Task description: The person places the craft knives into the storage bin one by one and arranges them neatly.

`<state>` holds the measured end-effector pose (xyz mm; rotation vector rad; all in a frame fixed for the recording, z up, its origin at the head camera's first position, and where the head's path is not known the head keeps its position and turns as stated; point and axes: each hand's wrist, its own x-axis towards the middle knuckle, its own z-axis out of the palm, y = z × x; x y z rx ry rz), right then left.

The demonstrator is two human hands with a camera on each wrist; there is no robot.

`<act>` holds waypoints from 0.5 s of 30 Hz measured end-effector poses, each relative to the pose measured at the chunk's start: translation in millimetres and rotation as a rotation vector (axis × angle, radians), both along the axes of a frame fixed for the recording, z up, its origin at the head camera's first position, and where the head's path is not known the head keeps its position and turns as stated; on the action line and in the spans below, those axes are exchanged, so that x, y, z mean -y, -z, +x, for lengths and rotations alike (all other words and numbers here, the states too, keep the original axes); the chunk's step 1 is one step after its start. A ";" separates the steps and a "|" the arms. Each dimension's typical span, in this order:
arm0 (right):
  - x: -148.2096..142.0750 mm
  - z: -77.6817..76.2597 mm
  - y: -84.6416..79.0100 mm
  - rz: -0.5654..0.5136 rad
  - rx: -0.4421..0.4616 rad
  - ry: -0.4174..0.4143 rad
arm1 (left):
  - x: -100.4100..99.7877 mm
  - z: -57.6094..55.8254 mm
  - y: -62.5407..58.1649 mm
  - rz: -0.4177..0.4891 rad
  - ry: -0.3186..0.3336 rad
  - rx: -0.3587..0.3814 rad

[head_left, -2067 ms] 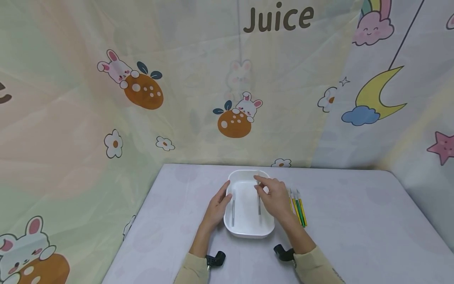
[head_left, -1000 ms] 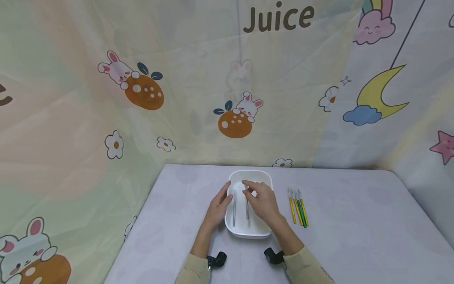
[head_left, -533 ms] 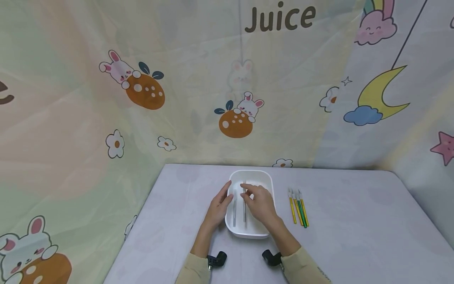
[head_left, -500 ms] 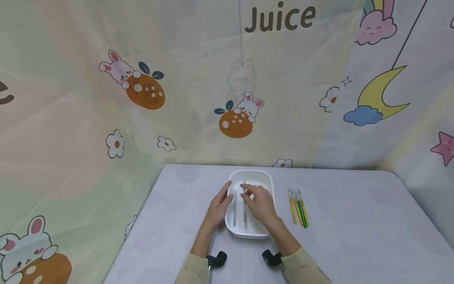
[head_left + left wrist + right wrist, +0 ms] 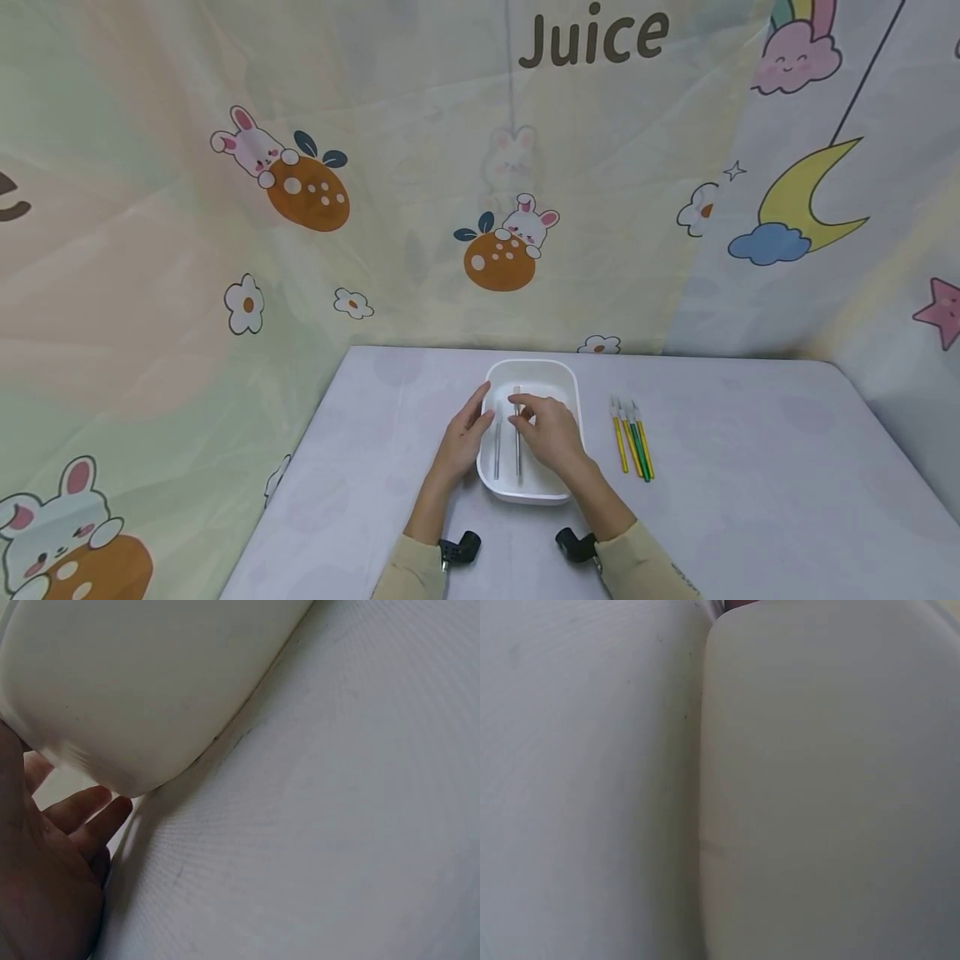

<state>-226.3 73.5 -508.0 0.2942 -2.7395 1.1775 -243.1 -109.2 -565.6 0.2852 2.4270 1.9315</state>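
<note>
A white rectangular tray [image 5: 543, 486] stands on the table. My left hand [image 5: 457, 442] grips its left side, thumb over the rim; in the left wrist view its fingers [image 5: 90, 821] lie against the outer wall. Inside the tray, my right hand [image 5: 553, 432] pinches a thin silver stick [image 5: 518, 457] with a pale tip, pointing away from me, between thumb and fingers. A second silver stick [image 5: 497, 452] lies parallel to it along the tray's left side. The tray wall [image 5: 817, 780] fills most of the right wrist view, where the pinching fingers are hidden.
Several thin sticks [image 5: 632, 442] with yellow or green shafts and pale tips lie side by side on the table, right of the tray. A printed fabric backdrop [image 5: 405, 208] hangs behind the table's far edge.
My right hand has carried its silver stick leftward across the tray, close beside the other one, then slightly toward me. The left hand keeps its place on the tray.
</note>
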 end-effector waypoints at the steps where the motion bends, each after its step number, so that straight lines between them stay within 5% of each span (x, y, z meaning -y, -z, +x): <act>1: -0.2 0.1 -0.1 0.004 0.010 0.000 | -0.1 0.0 -0.2 0.001 0.002 0.000; 15: 3.0 -0.7 4.6 0.066 0.140 -0.038 | 0.4 0.5 -0.7 -0.014 -0.002 -0.003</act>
